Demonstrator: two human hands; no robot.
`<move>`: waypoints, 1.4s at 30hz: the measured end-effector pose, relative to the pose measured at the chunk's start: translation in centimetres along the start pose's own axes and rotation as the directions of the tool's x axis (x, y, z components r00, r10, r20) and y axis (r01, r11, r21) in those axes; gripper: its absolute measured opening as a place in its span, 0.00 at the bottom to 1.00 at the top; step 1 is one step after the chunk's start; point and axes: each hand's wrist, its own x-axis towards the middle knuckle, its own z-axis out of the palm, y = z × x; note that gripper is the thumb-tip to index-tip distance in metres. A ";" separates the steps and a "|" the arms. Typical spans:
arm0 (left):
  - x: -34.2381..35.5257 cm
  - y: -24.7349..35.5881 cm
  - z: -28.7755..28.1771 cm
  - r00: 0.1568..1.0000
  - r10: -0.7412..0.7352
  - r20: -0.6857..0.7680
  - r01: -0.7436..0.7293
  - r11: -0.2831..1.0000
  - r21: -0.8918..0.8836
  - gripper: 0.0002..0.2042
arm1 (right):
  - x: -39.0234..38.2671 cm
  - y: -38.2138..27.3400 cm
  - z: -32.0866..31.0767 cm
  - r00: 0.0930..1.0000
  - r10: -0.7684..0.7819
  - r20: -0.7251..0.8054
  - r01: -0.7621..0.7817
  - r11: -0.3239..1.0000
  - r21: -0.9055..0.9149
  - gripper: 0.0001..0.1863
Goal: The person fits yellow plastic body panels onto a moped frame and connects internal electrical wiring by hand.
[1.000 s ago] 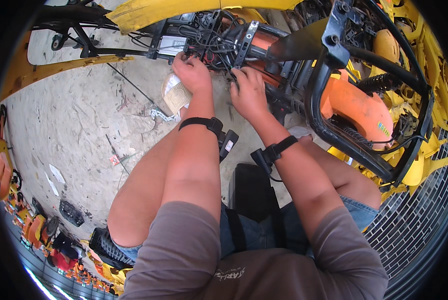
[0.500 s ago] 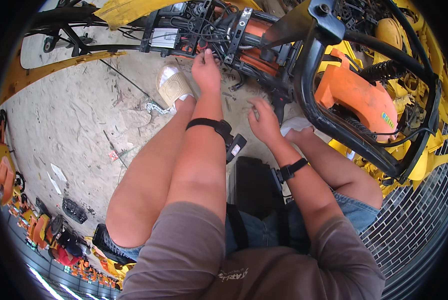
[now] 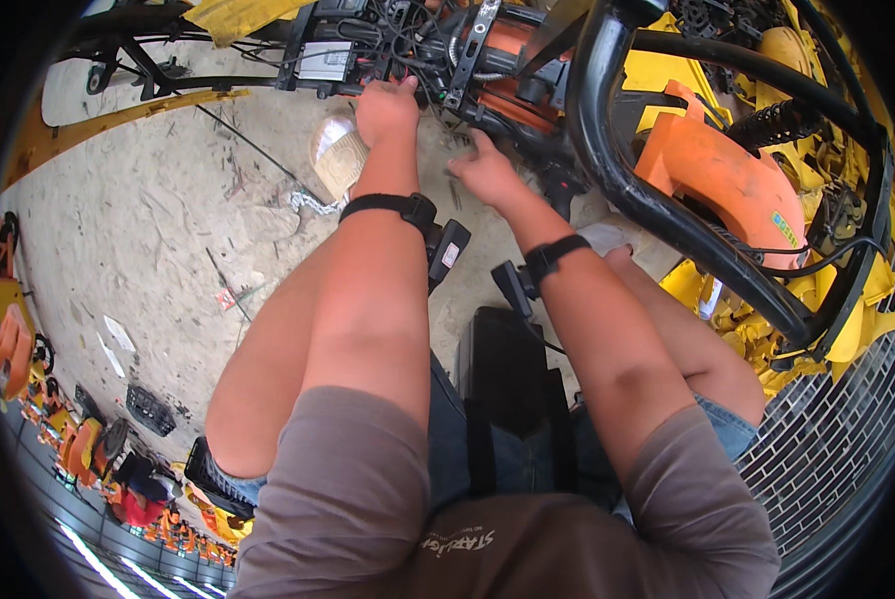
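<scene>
Sitting right of the silver box (image 3: 324, 61): black wiring bundle (image 3: 395, 34), left hand (image 3: 385, 112) at its lower edge, can't tell if clenched. Right hand (image 3: 490, 175) farther right, below box level, grip released, loosely curled.

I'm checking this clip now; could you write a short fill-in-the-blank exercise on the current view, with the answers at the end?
1. Of the left hand and the right hand, the one nearer the silver box is the ____ one.
2. The strap around the left forearm is ____ in colour.
3. The large curved cover on the picture's right, beside the coil spring, is ____.

Missing words: left; black; orange.
</scene>
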 end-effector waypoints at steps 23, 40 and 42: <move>-0.6 -2.9 0.7 0.834 -0.128 0.537 0.451 0.719 -0.529 0.37 | -24.8 -20.4 -19.5 0.974 -0.205 0.098 0.218 0.964 -0.155 0.13; 2.9 -4.6 -32.4 0.894 0.448 0.032 -0.448 0.894 0.021 0.23 | -29.8 -22.6 -20.1 0.704 -0.704 0.097 0.710 0.703 -0.050 0.18; 2.8 -4.3 -36.8 0.943 0.305 0.130 -0.282 0.945 -0.167 0.22 | -29.5 -21.8 -22.0 0.651 -0.753 -0.095 0.725 0.654 -0.215 0.14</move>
